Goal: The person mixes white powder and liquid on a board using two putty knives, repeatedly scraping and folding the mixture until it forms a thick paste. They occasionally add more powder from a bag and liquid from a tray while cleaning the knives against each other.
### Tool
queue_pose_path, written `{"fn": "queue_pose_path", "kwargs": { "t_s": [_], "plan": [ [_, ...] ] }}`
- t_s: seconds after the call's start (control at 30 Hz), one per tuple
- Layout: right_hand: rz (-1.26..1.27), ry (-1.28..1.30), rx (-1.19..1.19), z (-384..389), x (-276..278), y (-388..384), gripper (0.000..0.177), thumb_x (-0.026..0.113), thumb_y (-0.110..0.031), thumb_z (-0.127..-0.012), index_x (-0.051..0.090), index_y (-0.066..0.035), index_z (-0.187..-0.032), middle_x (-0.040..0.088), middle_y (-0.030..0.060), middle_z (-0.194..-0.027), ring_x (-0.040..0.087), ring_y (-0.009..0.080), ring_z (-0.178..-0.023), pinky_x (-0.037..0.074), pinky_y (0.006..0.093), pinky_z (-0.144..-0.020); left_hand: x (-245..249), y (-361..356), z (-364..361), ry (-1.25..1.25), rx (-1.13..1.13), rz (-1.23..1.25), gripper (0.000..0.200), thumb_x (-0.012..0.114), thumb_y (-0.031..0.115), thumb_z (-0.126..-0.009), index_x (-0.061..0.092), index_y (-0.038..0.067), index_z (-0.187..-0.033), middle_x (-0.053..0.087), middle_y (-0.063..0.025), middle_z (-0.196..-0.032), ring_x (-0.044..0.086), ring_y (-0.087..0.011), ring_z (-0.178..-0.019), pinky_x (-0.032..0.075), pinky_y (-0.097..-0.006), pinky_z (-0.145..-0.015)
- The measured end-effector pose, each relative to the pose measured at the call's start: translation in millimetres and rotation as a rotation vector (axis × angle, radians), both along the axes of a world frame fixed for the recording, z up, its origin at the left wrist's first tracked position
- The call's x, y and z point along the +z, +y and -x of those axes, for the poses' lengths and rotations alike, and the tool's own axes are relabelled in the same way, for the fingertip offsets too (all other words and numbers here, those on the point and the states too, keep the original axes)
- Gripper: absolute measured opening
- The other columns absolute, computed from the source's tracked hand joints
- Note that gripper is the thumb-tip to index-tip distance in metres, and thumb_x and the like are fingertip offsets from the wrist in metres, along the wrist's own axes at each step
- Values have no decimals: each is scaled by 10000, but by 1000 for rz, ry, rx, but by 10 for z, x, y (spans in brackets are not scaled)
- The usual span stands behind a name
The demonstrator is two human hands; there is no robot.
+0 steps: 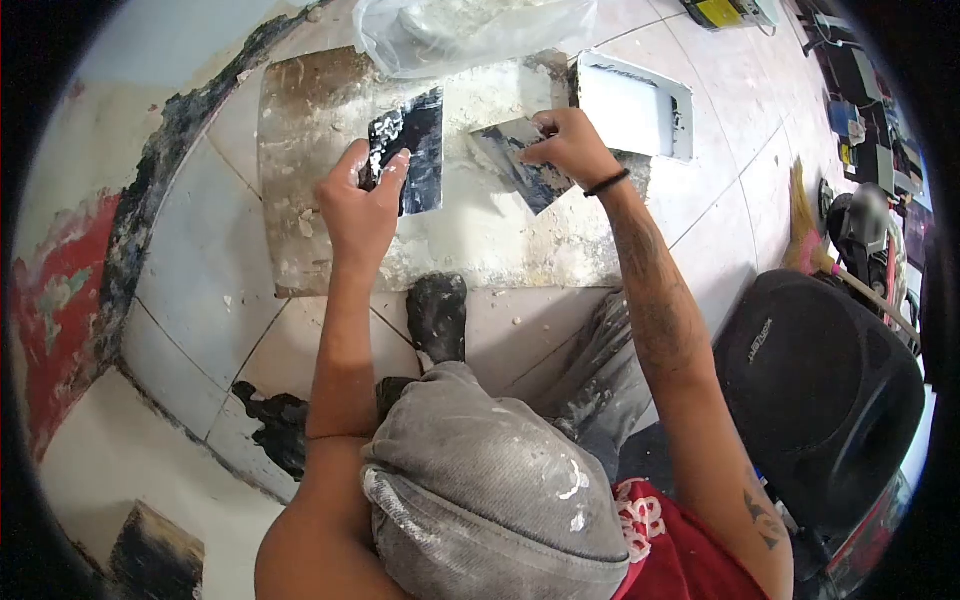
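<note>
My left hand (358, 218) grips a dark, flat putty knife (425, 150) whose face carries white smears and lumps of putty. In my right hand (577, 148), thumb and fingers pinch a second flat scraper blade (530, 182), greyish and stained, tilted with one corner toward me. The two blades are apart, side by side over a worn board (310, 150) crusted with white and cream plaster. Beyond them sits a clear plastic bag (470, 45) holding white material. A shallow white tray (640, 110) stands to the right, at the board's edge.
A large black speaker (815, 385) stands at my right, with a broom (802, 225) behind it. To the left runs a wall (70, 270) with peeling paint. My dark shoe (437, 315) is near the board's front edge. Tiles (200, 250) cover the floor.
</note>
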State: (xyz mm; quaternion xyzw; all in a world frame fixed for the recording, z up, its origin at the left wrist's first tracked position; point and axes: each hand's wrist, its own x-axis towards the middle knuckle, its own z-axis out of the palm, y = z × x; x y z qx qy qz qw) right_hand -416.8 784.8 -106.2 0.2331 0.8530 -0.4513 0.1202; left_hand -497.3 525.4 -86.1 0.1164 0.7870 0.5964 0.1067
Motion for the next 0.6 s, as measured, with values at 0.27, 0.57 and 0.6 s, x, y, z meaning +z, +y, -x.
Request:
{"fn": "queue_pose_path", "kwargs": {
  "t_s": [0.27,0.57,0.6],
  "plan": [
    [-189,224,-81,-383,-72,-87,303,792,-164,-696,622,48,-833,544,67,-644,486,138,-610,413,313,-572,-659,-155,-784,-297,138,-139,125,600,86,-926,598,-25,-984,633,-24,-853,544,-86,-760,456,-262,-696],
    [-221,235,24,-368,106,-149,412,761,-188,-772,569,26,-1067,615,196,-803,598,321,-702,475,391,-639,-947,-346,-1699,-249,30,-11,219,583,170,-938,509,-35,-917,537,-134,-693,467,-200,-612,412,-340,-585],
    [-229,240,24,-380,183,-161,385,754,-177,-778,568,23,-1050,605,191,-792,586,317,-691,470,392,-634,-922,-344,-1682,-278,12,-11,222,584,171,-937,504,-33,-905,525,-132,-680,459,-203,-600,408,-341,-578]
  ]
}}
